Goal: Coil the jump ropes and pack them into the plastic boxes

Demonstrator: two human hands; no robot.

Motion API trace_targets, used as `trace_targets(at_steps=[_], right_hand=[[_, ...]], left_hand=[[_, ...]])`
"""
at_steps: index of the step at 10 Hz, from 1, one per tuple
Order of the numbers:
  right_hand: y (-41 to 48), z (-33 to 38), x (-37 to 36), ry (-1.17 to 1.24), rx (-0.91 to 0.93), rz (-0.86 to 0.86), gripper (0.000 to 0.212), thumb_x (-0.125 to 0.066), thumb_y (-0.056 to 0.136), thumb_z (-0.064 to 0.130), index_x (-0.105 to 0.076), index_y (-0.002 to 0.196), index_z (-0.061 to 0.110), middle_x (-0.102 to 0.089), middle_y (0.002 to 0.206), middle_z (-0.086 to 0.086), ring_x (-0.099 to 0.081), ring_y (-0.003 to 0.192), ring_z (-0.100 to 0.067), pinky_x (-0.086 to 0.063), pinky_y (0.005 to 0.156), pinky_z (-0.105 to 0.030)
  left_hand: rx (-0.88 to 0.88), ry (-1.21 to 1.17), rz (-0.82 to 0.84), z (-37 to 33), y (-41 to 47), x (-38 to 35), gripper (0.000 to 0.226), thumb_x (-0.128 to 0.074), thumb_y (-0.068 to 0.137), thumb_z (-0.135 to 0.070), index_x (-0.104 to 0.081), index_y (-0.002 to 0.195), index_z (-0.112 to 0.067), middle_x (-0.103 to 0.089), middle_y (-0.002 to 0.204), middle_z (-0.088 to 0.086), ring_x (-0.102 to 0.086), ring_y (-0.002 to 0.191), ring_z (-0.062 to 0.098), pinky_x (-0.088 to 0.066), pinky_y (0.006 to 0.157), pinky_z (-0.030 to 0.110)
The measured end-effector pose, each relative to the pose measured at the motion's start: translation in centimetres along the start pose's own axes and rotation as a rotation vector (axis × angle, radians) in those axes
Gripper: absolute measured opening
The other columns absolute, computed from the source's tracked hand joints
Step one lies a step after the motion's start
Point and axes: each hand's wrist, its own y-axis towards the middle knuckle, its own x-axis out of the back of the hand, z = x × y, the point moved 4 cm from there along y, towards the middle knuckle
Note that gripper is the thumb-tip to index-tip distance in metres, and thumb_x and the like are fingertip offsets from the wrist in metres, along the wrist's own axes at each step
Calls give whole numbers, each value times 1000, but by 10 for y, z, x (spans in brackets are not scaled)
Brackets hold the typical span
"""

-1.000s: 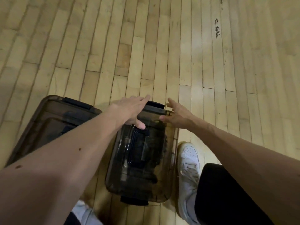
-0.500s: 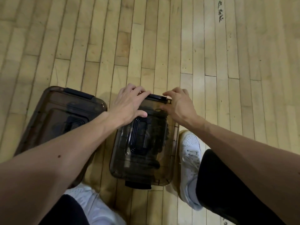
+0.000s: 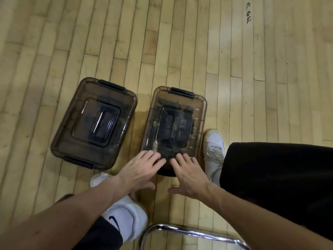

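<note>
Pressing on the near end of the right box (image 3: 199, 123) lid, left hand (image 3: 142, 170) and right hand (image 3: 187, 175) side by side, fingers (image 3: 153, 156) straight and slightly spread, flat on the lid edge, clamped on nothing; thumbs hang off below the box end. Change: half a second ago both hands were at the far latch (image 3: 182, 92), now that latch lies flat and the hands have shifted to the near latch (image 3: 166, 171), which pokes out dark under the fingertips. Jump ropes (image 3: 182, 123) show as a dark tangle through the brown lid, inside the right box. Left box (image 3: 93, 121) just beside it on the floor (image 3: 180, 42), lid on, both latches look down; contents unclear. Judgement: packing done, far end likely snapped, near latch is the last closure. White shoe (image 3: 213, 143) touches the right box's side
</note>
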Motion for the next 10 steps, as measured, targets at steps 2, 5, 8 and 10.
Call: trace_targets(at_steps=[2,5,8,10], right_hand=[[10,4,-4,-50,-90,41,85,-74,82,56,-31,142,15,-36,142,-7,-37,129,-26,-37,108,-45],[35,-8,9,147,-133,76,54,-69,92,38,-48,138,17,-57,137,-4,-54,125,-22,-45,107,-37],[37,-39,110,365,-166,277,33,-73,89,32,-60,117,21,-66,104,2,-67,97,-18,-54,83,-29],[-104,-91,450,642,-305,-265,25,-58,101,37,-63,115,17,-66,98,0,-62,87,-19,-45,72,-27]], left_hand=[[24,-20,-90,-7,23,9,45,-86,63,-13,-64,102,-9,-64,94,8,-62,83,23,-52,70,34],[85,-156,198,3,39,26,47,-63,95,-18,-49,139,-13,-54,136,6,-47,127,22,-35,110,34],[189,-454,485,34,86,138,21,-68,93,-26,-66,112,-18,-69,106,3,-66,93,19,-54,81,35],[195,-742,21,18,96,495,24,-66,94,-36,-69,113,-22,-69,106,-9,-64,97,7,-54,92,36]])
